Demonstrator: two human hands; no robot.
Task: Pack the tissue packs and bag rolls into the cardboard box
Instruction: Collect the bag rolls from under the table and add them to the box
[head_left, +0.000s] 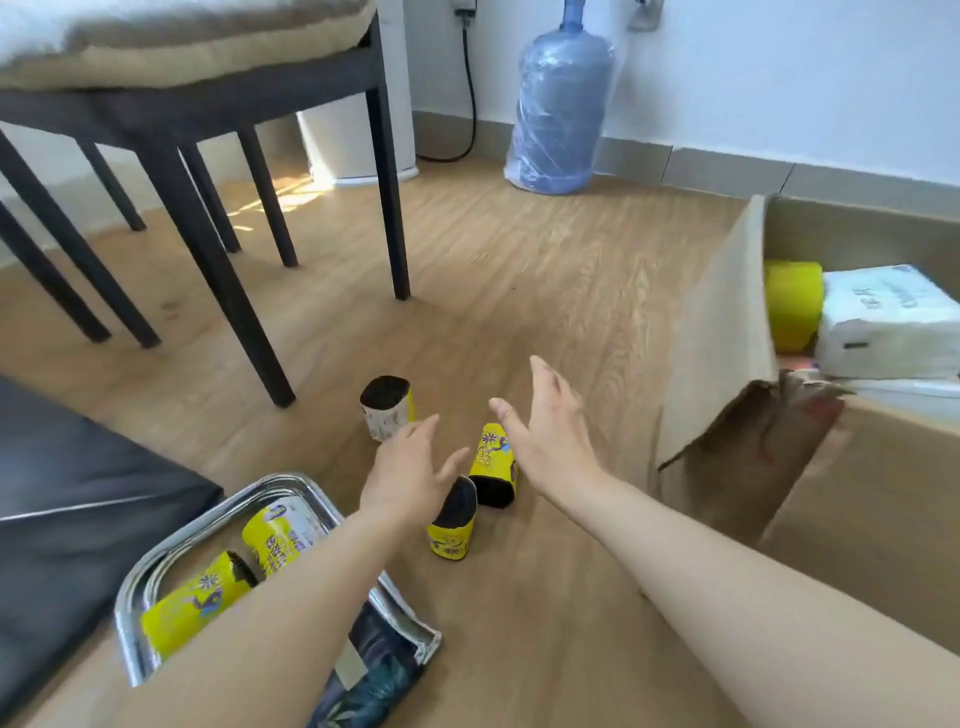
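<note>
Both hands are out over the wood floor (519, 270), reaching at the loose bag rolls. The left hand (410, 467) has its fingers (452, 465) spread wide and holds nothing; it hangs right above the nearest roll (453, 525), a yellow one lying on the floor with its dark end up. The right hand (545, 426) is open too, palm turned inward, fingers stretched, also holding nothing. Between the two hands lies a second yellow roll (493, 465), just beside the first. A third roll (387, 408) with a white label stands a bit further out, near the left fingertips.

Down left there's a shiny metal tray (156, 577) with two more yellow rolls (192, 605) in it, partly behind the left forearm.

The cardboard box (727, 332) sits on the right, flaps open. Inside it are a yellow roll (792, 304) and a white tissue pack (888, 322), side by side.
</note>
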